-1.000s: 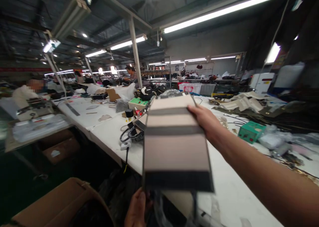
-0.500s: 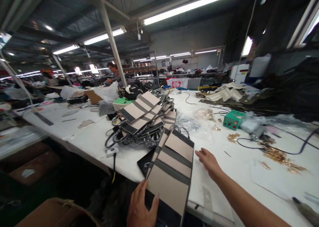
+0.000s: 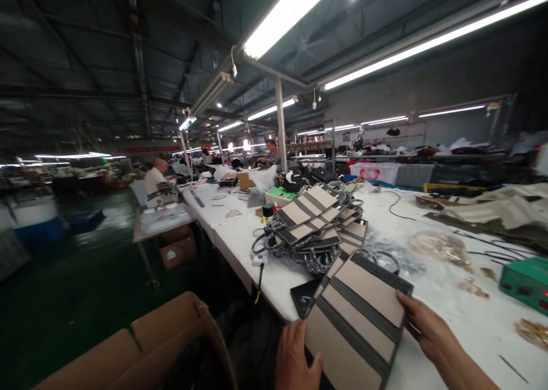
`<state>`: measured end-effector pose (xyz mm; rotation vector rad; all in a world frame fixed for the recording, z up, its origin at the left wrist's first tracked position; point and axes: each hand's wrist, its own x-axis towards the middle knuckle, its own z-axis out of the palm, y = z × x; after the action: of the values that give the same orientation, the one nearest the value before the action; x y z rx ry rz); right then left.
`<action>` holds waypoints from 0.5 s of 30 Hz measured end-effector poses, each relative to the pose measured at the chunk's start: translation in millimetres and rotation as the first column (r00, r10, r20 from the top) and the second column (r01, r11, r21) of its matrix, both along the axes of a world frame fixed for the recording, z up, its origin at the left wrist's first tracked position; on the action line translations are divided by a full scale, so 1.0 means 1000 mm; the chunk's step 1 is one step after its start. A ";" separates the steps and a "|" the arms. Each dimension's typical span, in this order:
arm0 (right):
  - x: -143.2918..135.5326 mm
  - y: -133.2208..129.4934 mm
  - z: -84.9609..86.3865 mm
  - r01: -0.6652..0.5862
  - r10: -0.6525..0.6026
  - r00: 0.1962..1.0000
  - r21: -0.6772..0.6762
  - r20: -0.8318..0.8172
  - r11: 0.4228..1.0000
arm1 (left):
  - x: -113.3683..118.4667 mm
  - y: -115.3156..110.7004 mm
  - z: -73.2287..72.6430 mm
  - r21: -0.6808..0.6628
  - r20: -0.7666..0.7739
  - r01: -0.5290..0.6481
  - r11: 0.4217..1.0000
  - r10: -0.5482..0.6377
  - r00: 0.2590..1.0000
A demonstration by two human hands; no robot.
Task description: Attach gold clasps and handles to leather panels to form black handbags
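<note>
A flat bag panel (image 3: pixel 357 307), beige with dark cross stripes and dark borders, lies tilted at the table's front edge. My left hand (image 3: pixel 297 356) grips its lower left edge, thumb over the face. On the opposite edge, near the upper right corner, my right hand (image 3: pixel 430 330) holds the panel with its fingers partly hidden underneath. Under it, similar panels show at the left, along with a black flat piece (image 3: pixel 305 296). Just behind rises a heaped pile of like panels (image 3: pixel 314 207), with plastic-wrapped loop handles (image 3: pixel 319 261) sticking out.
The white table (image 3: pixel 233 236) stretches away left. At the right are a green box (image 3: pixel 526 281), clear bags of gold-coloured hardware (image 3: pixel 440 247) and dark cables. An open cardboard box (image 3: pixel 171 333) stands below the table's front left. A seated person (image 3: pixel 154 179) is farther back.
My right hand, apart from the panel before, has closed on its right edge. My left hand keeps its hold. The view has turned left, bringing the cardboard box and aisle into sight.
</note>
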<state>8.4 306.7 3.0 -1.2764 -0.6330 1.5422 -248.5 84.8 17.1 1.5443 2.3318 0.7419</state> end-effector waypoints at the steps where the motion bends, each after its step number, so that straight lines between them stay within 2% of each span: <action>1: 0.000 -0.004 0.007 0.008 -0.008 0.999 0.008 -0.052 1.000 | 0.003 0.000 0.003 0.007 -0.011 -0.003 1.000 0.003 1.000; 6: -0.010 -0.024 0.052 0.160 -0.127 0.964 0.125 -0.233 0.979 | 0.011 0.004 0.018 0.102 -0.016 -0.028 0.994 0.030 0.999; 9: -0.007 -0.041 0.086 0.223 -0.168 0.936 0.152 -0.308 0.963 | 0.014 0.002 0.028 0.245 0.073 -0.065 0.967 0.048 0.996; 11: 0.002 -0.063 0.111 0.220 -0.162 0.933 0.156 -0.321 0.963 | 0.018 -0.001 0.043 0.355 0.181 -0.101 0.929 0.038 0.983; 13: 0.017 -0.092 0.131 0.175 -0.119 0.949 0.172 -0.293 0.970 | 0.026 -0.006 0.068 0.424 0.338 -0.090 0.901 -0.065 0.939; 14: 0.026 -0.108 0.137 0.143 -0.090 0.960 0.187 -0.265 0.972 | 0.032 -0.010 0.083 0.440 0.432 -0.051 0.896 -0.161 0.887; 15: 0.036 -0.125 0.141 0.108 -0.061 0.973 0.203 -0.222 0.973 | 0.039 -0.013 0.100 0.457 0.529 0.037 0.889 -0.305 0.792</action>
<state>44.4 182.0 143.8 -0.9482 -0.5801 1.4731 -209.2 71.9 116.8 1.3756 1.6013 1.5085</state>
